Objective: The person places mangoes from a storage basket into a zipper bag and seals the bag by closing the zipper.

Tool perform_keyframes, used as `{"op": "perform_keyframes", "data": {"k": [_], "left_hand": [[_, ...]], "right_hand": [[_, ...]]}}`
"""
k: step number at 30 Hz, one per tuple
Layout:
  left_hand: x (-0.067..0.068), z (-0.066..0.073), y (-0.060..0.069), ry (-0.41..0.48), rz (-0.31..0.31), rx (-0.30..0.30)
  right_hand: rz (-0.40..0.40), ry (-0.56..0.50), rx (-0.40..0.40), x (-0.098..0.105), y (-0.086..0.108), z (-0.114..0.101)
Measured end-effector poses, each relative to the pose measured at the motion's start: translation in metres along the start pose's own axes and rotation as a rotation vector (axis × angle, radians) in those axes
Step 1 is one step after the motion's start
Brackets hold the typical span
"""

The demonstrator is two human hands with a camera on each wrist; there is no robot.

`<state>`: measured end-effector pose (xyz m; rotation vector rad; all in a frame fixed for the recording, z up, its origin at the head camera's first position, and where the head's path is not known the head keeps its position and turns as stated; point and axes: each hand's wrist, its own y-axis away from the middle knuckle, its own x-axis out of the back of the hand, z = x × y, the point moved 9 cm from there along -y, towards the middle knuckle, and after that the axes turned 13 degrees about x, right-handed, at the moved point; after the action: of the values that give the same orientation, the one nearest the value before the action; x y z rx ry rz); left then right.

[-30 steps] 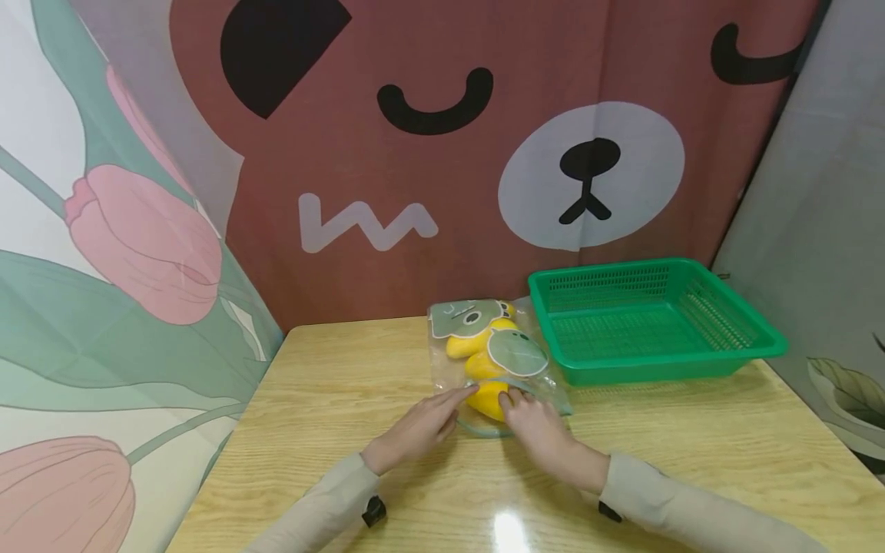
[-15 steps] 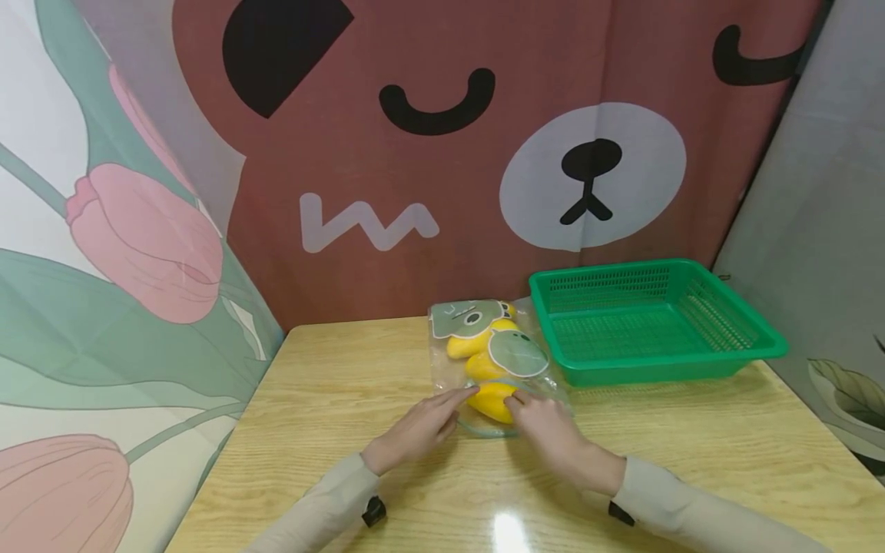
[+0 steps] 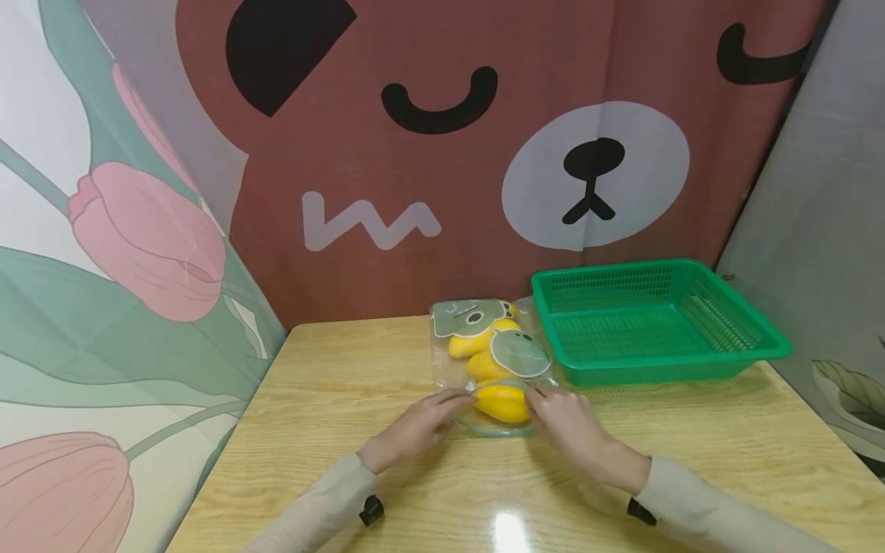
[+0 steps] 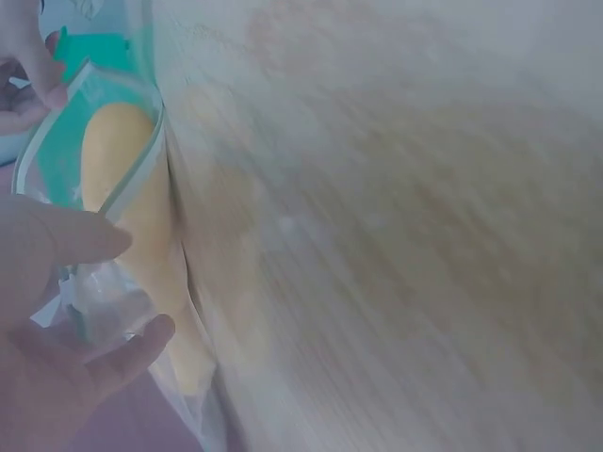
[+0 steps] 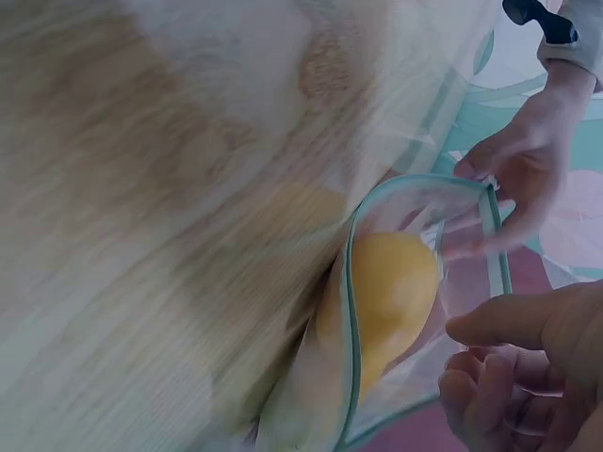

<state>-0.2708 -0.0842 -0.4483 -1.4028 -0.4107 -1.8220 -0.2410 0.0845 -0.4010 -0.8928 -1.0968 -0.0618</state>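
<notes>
A clear zip bag [image 3: 520,354] with grey-green cartoon prints lies flat on the table, its mouth towards me. Several yellow mango-shaped fruits fill it; the nearest fruit [image 3: 502,404] shows in the open mouth. My left hand [image 3: 409,432] holds the left side of the mouth, its thumb and fingers on either side of the edge. My right hand [image 3: 579,436] pinches the right edge, with its other fingers curled in the right wrist view. The green rim [image 5: 354,330] of the mouth stands wide apart around the fruit. Parts of the fingertips are hidden by the bag.
A green plastic basket [image 3: 664,358] with perforated walls stands at the back right of the wooden table [image 3: 332,384], close to the bag. Behind the table hangs a brown bear curtain [image 3: 456,184]. A tulip-print cloth [image 3: 152,238] hangs at the left.
My right hand has moved to the right, from over the nearest fruit to the mouth's right edge. The mouth now gapes wider and more of the fruit shows. The left hand has hardly moved.
</notes>
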Motion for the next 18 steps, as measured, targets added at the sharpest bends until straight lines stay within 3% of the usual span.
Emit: {"op": "perform_keyframes", "data": {"k": [5,13,18], "left_hand": [[0.002,-0.004,0.001,0.017,-0.004,0.023],[0.013,-0.002,0.008,0.024,0.079,-0.002],[0.018,-0.006,0.008,0.034,0.116,0.050]], "right_hand": [[-0.012,0.055,-0.011,0.001,0.008,0.008],[-0.076,0.051,-0.042,-0.001,0.017,0.018],[-0.109,0.046,-0.054,-0.001,0.024,0.023]]}}
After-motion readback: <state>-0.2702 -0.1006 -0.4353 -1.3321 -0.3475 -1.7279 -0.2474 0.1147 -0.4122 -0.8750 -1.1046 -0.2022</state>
